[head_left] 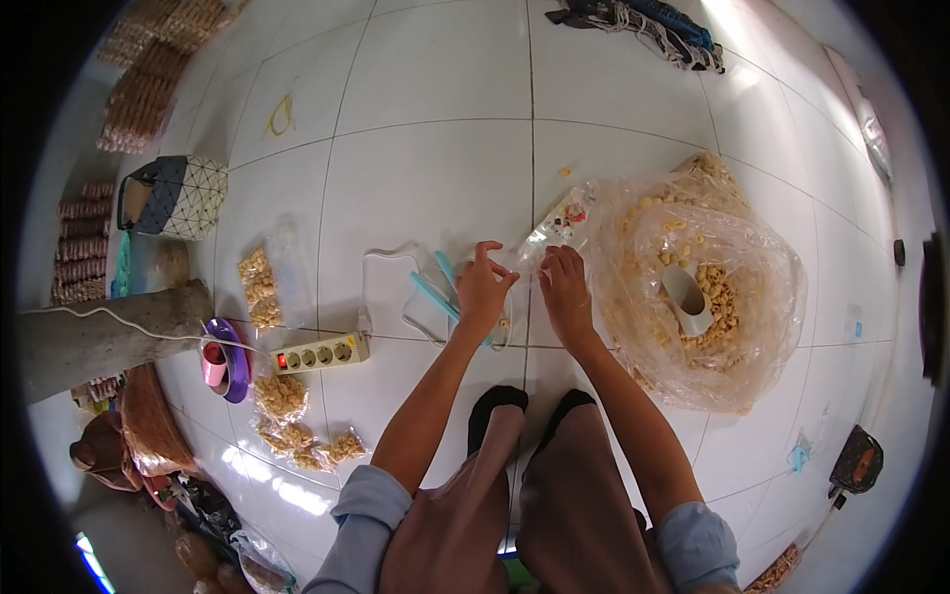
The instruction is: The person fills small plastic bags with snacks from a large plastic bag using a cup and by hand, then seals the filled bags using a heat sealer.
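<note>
Between my hands lies a small clear plastic bag [562,220] with a coloured printed label, its near edge towards me. My right hand [566,297] is closed on that near edge, fingers curled down. Opposite it, my left hand [483,292] pinches at the bag's left corner with one finger raised; the thin film there is hard to see. Under and beside my left hand rests a light-blue tong-shaped tool [433,295] with a white cord. To the right, a big clear sack [782,297] holds ring-shaped snacks [727,307] and a white scoop [685,297].
A power strip [322,353] with its red switch lit lies left. Around it are filled snack bags [259,287], more snack bags [282,401], a purple dish [237,361] and a pink cup [213,364]. A pillar [109,337] and a patterned handbag [183,196] stand farther left.
</note>
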### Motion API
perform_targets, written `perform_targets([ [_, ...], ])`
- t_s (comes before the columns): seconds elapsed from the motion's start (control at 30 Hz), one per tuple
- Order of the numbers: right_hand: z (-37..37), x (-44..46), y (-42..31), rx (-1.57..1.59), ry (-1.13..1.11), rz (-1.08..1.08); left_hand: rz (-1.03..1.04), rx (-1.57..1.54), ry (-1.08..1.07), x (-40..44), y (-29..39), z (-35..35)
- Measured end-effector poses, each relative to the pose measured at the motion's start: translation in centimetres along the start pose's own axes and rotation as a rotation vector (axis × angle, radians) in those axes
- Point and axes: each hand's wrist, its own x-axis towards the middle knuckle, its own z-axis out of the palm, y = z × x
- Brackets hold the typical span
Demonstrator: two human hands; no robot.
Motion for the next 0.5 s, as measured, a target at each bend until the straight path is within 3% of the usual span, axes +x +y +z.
perform_targets([
  [0.13,-0.1,0.5,-0.1,0.036,-0.008,0.025,-0.017,-0.295,-0.092,-0.8,1.8,-3.3],
  [0.23,0.0,0.2,0.0,0.078,-0.039,0.065,0.059,-0.514,0.017,-1.4,2.4,-4.9],
  [0.37,-0.4,-0.2,-0.6,0.185,-0.067,0.087,0.106,-0.574,0.070,-2.5,5.7,-9.0],
  [0.43,-3.8,1.6,-2.6,0.272,-0.070,0.119,0.155,-0.878,0.058,-3.0,7.9,-10.5],
  [0.5,-10.7,3.6,-6.6,1.527,-0.457,0.851,0.260,-0.897,0.051,-3.8,10.7,-12.8],
])
